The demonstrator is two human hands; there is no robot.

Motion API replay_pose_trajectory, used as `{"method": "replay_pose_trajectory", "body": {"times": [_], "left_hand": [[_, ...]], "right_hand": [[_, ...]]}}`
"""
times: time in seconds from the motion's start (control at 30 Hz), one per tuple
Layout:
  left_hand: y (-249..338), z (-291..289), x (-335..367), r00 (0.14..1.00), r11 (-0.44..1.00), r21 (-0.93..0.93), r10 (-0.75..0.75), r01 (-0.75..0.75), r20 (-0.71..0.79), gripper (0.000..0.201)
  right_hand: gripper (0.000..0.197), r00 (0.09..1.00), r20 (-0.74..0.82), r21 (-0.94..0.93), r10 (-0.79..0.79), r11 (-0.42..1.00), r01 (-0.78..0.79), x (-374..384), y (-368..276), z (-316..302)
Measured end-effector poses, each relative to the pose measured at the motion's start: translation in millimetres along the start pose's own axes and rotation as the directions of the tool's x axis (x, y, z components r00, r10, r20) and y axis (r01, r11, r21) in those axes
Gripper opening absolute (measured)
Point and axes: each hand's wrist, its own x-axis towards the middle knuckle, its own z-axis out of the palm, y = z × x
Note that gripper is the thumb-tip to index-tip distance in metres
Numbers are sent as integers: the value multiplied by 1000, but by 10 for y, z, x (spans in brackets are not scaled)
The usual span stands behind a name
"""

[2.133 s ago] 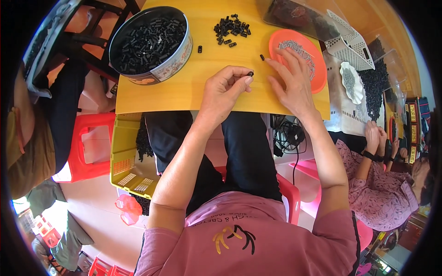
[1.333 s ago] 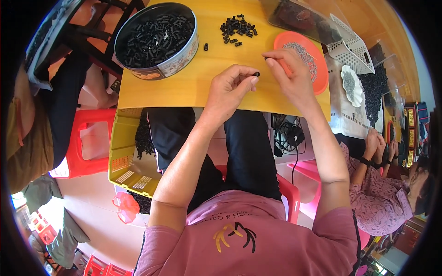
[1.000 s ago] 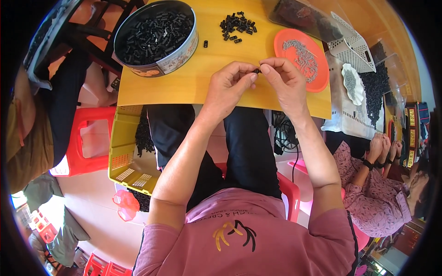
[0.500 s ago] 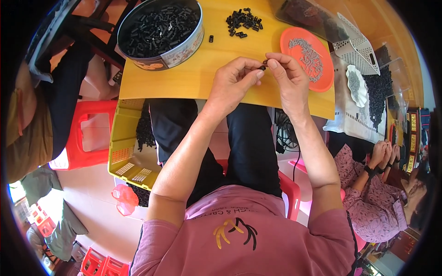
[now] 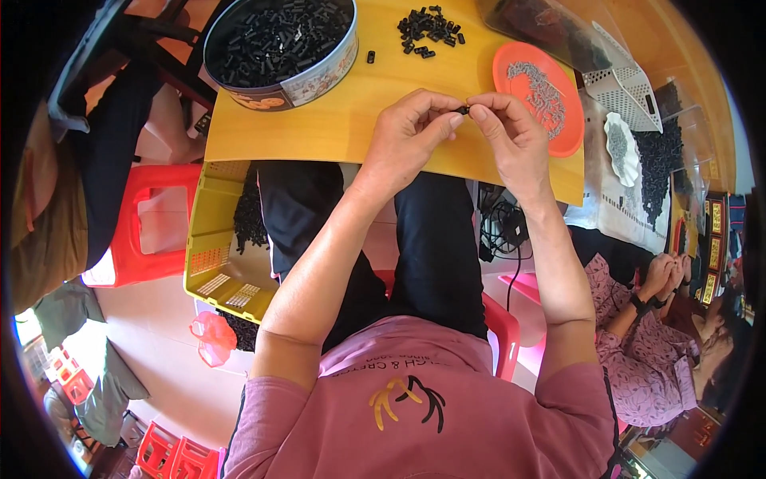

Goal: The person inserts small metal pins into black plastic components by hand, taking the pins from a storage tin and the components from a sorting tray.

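Above the near part of the yellow table (image 5: 295, 136), my left hand (image 5: 408, 137) and my right hand (image 5: 515, 148) meet fingertip to fingertip. Both pinch a small black plastic piece (image 5: 462, 110) between thumb and fingers; its details are mostly covered. Beyond my hands lies a loose pile of similar black pieces (image 5: 427, 32), and one single black piece (image 5: 371, 57) sits apart to its left. On the right, close to my right hand, an orange plate (image 5: 573, 128) holds many tiny grey screw-like parts (image 5: 545, 97).
A round tin (image 5: 325, 82) full of black pieces stands at the left. Right of the plate are a white perforated basket (image 5: 622, 96) and a white scalloped dish (image 5: 620, 152). A yellow crate (image 5: 195, 239) is beside my legs. Another person's hands (image 5: 661, 275) are at the right.
The view has shifted slightly. My fingertips have come closer together around the black piece, which now lies more level between them.
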Motion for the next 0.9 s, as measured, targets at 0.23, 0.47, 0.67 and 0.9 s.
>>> {"method": "replay_pose_trajectory", "body": {"times": [0.23,0.47,0.67,0.9], "left_hand": [[-23,-12,0,1000,999,35,22,-22,13,19],[-46,-1,-3,999,997,66,36,-35,-12,15],[-40,-19,5,998,994,94,61,-63,20,14],[-37,-8,27,998,989,131,61,-61,6,15]], "right_hand": [[17,1000,5,-19,25,1000,-25,27,-40,-2],[14,999,35,-180,-17,983,23,52,-126,-26],[12,992,116,-339,-44,937,81,91,-213,-71],[15,994,89,-244,58,969,-35,126,-104,-46]]}}
